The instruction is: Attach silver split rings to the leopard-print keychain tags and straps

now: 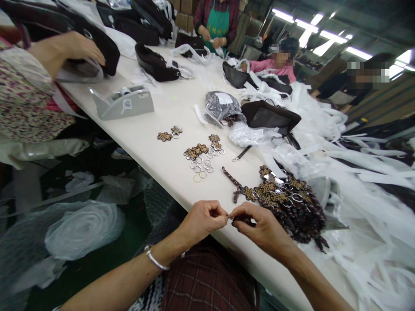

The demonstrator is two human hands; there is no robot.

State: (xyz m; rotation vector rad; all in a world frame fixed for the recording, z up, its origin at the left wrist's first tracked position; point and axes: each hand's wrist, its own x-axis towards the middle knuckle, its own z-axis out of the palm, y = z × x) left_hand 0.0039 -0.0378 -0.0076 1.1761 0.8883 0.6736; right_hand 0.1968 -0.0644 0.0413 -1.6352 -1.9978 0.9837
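Over the table's near edge, my left hand [207, 219] and my right hand [259, 226] meet fingertip to fingertip, both pinched closed. In my right hand is a small dark brown piece [244, 220], mostly hidden by the fingers. My left thumb and forefinger pinch something tiny at its end that I cannot make out. Just beyond lies a pile of leopard-print flower charms [272, 192] with dark straps and metal rings. Loose split rings [203, 166] lie on the table, with several flower charms [196, 151] behind them. A dark twisted strap [231, 176] points out from the pile.
The white table [168, 170] also carries a tape dispenser [125, 103], a plastic bag of parts [223, 106], a short clip strap [242, 153] and dark bags [270, 115]. White strips [356, 155] heap at right. A co-worker's hand [76, 47] rests on a bag at left.
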